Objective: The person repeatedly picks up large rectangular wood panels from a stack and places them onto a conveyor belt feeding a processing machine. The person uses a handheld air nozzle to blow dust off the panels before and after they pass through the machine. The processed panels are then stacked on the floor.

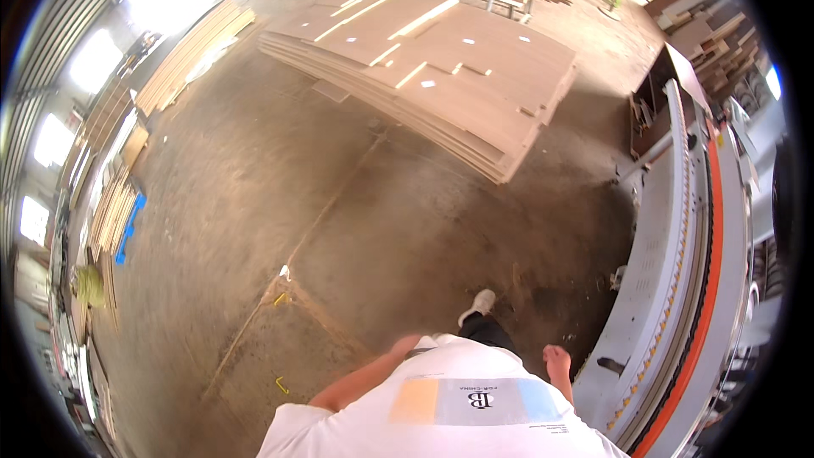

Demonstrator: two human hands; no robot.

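Observation:
I am standing on a dusty concrete floor [254, 203], with my white T-shirt filling the bottom of the view. My left hand [409, 343] is at the end of my bent forearm, close to my chest. Little of it shows and nothing is visible in it. My right hand [557, 361] hangs at my side with its fingers curled and holds nothing. It is next to the grey edge of a long machine [670, 271]. My white shoe [477, 305] is stepping forward on the floor.
A wide low stack of brown boards [458, 76] lies ahead on the floor. The long machine has a roller track and an orange stripe [710, 263] and runs along my right. More boards lean along the left wall [119, 203] and lie at the far back.

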